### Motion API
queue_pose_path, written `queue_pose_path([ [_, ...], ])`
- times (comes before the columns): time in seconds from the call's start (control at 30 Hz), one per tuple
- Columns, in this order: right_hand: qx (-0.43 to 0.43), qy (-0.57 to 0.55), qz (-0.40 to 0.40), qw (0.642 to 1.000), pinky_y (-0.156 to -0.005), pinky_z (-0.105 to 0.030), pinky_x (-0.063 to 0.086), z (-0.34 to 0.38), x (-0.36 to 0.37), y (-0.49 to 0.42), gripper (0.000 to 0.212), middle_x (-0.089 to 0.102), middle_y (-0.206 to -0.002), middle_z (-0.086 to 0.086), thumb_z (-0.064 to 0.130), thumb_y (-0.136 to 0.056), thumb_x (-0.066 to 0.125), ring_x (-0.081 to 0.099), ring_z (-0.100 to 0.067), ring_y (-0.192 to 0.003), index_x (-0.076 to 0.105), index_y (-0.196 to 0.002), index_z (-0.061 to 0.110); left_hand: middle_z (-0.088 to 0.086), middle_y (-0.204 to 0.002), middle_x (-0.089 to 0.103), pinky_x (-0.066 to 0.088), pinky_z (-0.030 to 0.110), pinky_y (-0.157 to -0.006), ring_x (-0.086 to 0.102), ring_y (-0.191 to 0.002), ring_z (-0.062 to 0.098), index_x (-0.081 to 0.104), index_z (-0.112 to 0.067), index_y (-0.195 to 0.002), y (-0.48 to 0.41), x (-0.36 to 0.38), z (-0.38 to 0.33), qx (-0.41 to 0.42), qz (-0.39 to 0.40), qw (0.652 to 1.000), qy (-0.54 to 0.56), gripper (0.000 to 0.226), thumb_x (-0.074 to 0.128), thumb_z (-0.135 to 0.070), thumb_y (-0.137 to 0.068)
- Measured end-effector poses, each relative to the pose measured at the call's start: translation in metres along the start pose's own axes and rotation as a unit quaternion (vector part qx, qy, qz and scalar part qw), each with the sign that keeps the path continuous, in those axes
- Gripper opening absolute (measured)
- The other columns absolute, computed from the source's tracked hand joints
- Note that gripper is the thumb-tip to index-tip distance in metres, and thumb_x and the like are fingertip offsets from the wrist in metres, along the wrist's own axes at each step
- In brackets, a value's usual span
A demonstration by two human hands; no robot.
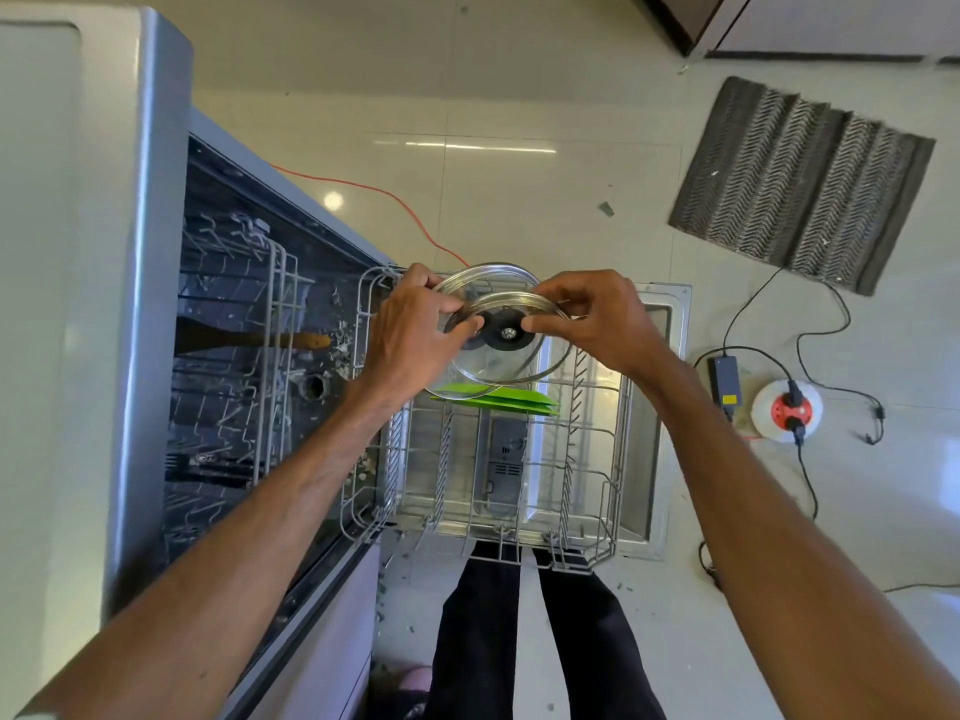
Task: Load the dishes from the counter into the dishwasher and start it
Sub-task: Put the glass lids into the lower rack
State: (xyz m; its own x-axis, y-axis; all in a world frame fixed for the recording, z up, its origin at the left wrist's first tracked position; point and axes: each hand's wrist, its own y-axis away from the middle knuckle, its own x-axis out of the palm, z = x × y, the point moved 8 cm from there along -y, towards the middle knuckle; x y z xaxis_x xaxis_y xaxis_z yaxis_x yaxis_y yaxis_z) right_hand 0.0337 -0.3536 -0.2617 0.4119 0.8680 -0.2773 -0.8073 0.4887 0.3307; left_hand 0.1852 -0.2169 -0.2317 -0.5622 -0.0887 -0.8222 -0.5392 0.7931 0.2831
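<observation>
Glass lids (pixel 511 356), two, overlapping: rims pinched from opposite sides by curled fingers (pixel 543 323) of left hand (pixel 410 324) and right hand (pixel 597 317), both equally near, directly above the pulled-out dishwasher rack (pixel 587 459), green board (pixel 498 401) just beneath.

Your head camera looks almost straight down from standing height, fairly close over the pulled-out dishwasher rack (pixel 566 480), with tiled floor (pixel 519 200) around it.
</observation>
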Motion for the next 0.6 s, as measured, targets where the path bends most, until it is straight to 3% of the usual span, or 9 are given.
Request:
queue_pose_path([
  [0.1,0.061,-0.069,-0.108,0.990,-0.080,-0.022,0.059,-0.027,-0.022,0.026,0.031,0.077,-0.097,0.003,0.030,-0.078,0.087,0.074,-0.013,-0.090,0.075,-0.102,0.014,-0.004,-0.105,0.051,0.029,0.010,-0.061,0.050,-0.089,0.010,0.078,-0.016,-0.103,0.004,-0.005,0.008,-0.016,-0.013,1.000,-0.018,0.029,0.078,-0.038,-0.084],
  [0.2,0.139,0.031,-0.172,0.975,-0.078,-0.018,0.056,-0.085,-0.019,0.054,0.014,0.075,-0.089,0.005,0.027,-0.087,0.078,0.072,-0.013,-0.085,0.074,-0.094,0.016,-0.001,-0.109,0.055,0.032,0.011,-0.061,0.052,-0.088,0.010,0.078,-0.015,-0.102,0.007,-0.009,0.025,-0.044,-0.033,0.998,-0.032,0.029,0.076,-0.039,-0.085],
  [0.27,0.191,0.105,-0.113,0.969,-0.080,-0.025,0.058,-0.126,0.017,0.062,0.009,0.074,-0.089,0.004,0.019,-0.087,0.078,0.071,-0.014,-0.085,0.074,-0.094,0.015,0.000,-0.109,0.056,0.040,0.020,-0.065,0.053,-0.087,0.012,0.078,-0.014,-0.100,0.008,-0.011,0.034,-0.061,-0.045,0.997,-0.030,0.027,0.077,-0.037,-0.085],
  [0.37,0.163,0.183,0.004,0.970,-0.088,-0.040,0.055,-0.155,0.089,0.049,0.027,0.071,-0.106,-0.006,0.015,-0.083,0.080,0.067,-0.023,-0.097,0.071,-0.108,0.013,0.002,-0.110,0.057,0.049,0.029,-0.064,0.052,-0.083,0.012,0.078,-0.013,-0.098,0.012,-0.013,0.046,-0.090,-0.072,0.993,-0.034,0.027,0.077,-0.037,-0.085],
  [0.47,0.089,0.274,0.063,0.955,-0.093,-0.041,0.050,-0.158,0.141,0.027,0.042,0.066,-0.118,-0.012,0.016,-0.082,0.079,0.062,-0.032,-0.109,0.065,-0.121,0.011,0.003,-0.111,0.059,0.041,0.021,-0.059,0.050,-0.083,0.011,0.078,-0.014,-0.098,0.018,-0.014,0.058,-0.114,-0.106,0.987,-0.035,0.026,0.077,-0.037,-0.085],
  [0.53,0.060,0.351,0.100,0.929,-0.093,-0.041,0.048,-0.164,0.165,0.015,0.041,0.066,-0.118,-0.013,0.015,-0.085,0.075,0.061,-0.034,-0.110,0.061,-0.123,0.011,0.002,-0.110,0.058,0.030,0.013,-0.056,0.050,-0.083,0.010,0.078,-0.014,-0.099,0.021,-0.012,0.067,-0.125,-0.117,0.985,-0.031,0.026,0.077,-0.036,-0.085],
  [0.6,0.053,0.406,0.125,0.904,-0.088,-0.041,0.048,-0.172,0.176,0.007,0.037,0.065,-0.114,-0.012,0.010,-0.087,0.069,0.062,-0.034,-0.106,0.060,-0.123,0.012,0.001,-0.108,0.057,0.031,0.015,-0.058,0.050,-0.084,0.010,0.077,-0.015,-0.101,0.024,-0.007,0.074,-0.131,-0.118,0.984,-0.020,0.025,0.077,-0.034,-0.085],
])
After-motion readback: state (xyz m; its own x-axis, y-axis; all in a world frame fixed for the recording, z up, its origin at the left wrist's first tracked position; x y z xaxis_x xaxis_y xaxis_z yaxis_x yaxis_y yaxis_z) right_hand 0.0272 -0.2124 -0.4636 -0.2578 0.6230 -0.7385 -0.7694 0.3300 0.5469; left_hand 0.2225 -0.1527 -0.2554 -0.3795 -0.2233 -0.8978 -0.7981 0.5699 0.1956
